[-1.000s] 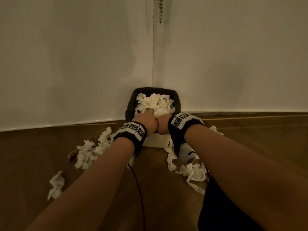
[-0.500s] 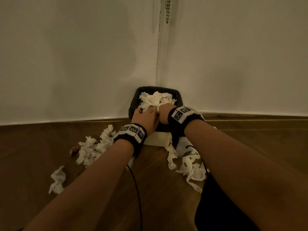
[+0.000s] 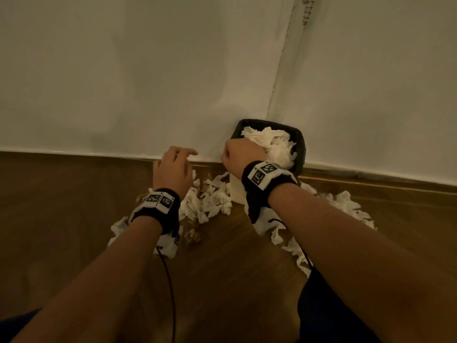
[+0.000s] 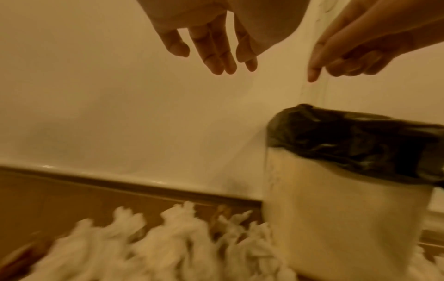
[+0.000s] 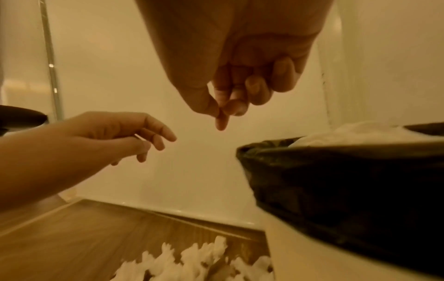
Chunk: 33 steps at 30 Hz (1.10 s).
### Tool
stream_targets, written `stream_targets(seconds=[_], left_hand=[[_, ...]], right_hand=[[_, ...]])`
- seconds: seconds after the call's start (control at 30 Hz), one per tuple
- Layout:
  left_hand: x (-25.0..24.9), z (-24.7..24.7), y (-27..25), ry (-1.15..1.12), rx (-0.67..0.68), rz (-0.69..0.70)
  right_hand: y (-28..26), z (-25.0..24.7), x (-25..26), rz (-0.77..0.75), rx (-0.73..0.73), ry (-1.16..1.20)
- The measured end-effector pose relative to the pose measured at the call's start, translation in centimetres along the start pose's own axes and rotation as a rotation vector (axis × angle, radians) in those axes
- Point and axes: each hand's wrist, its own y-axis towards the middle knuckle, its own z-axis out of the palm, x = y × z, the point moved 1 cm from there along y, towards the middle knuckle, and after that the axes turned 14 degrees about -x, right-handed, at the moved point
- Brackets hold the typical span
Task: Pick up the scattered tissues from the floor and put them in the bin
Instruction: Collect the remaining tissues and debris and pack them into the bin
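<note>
We are between deposits: both hands are empty and the next pickup has not begun. Our left hand (image 3: 173, 167) hovers above the floor pile with its fingers loosely spread and gripping nothing, as the left wrist view confirms. Our right hand (image 3: 241, 154) sits at the near left edge of the bin (image 3: 300, 149); the right wrist view shows its fingers curled with thumb and fingertips together and no tissue between them.

The bin stands in the corner against the white wall (image 3: 123, 82), lined with a black bag (image 4: 355, 136), and is heaped with tissues in the bin (image 3: 272, 142) up to the rim.

Loose tissue remains on the wooden floor (image 3: 61, 206) in two groups: the left pile (image 3: 210, 201), just beside the bin's base under the left hand, and the right pile (image 3: 346, 204), on the far side of the right forearm.

Next move, as we judge it: lower the left hand onto the left pile, close the fingers round a bunch and carry it over the rim. Because the bin is nearly full, the load may need pressing down so that nothing spills back.
</note>
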Motion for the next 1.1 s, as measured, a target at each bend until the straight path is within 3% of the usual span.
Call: stream_targets(seconds=[0.2, 0.4, 0.63, 0.77, 0.87, 1.1], left_hand=[[7.9, -2.8, -3.6, 0.148, 0.118, -0.247], [13.4, -4.3, -8.6, 0.212, 0.247, -0.470], [16.8, -4.6, -13.3, 0.328, 0.346, -0.585], [18.2, -4.2, -15.4, 0.359, 0.490, -0.692], [19.4, -3.9, -16.3, 0.380, 0.585, -0.664], [20.9, -2.6, -15.9, 0.378, 0.665, -0.625]], right_hand=[[-1.4, 4.5, 4.0, -0.071, 0.213, 0.141], [-2.8, 9.9, 6.5, -0.148, 0.474, 0.084], [-6.0, 15.8, 6.6, -0.027, 0.671, 0.095], [-8.1, 18.9, 6.4, 0.026, 0.651, 0.084], [-9.1, 20.5, 6.2, -0.006, 0.613, 0.066], [-9.7, 22.7, 6.3, 0.037, 0.594, 0.117]])
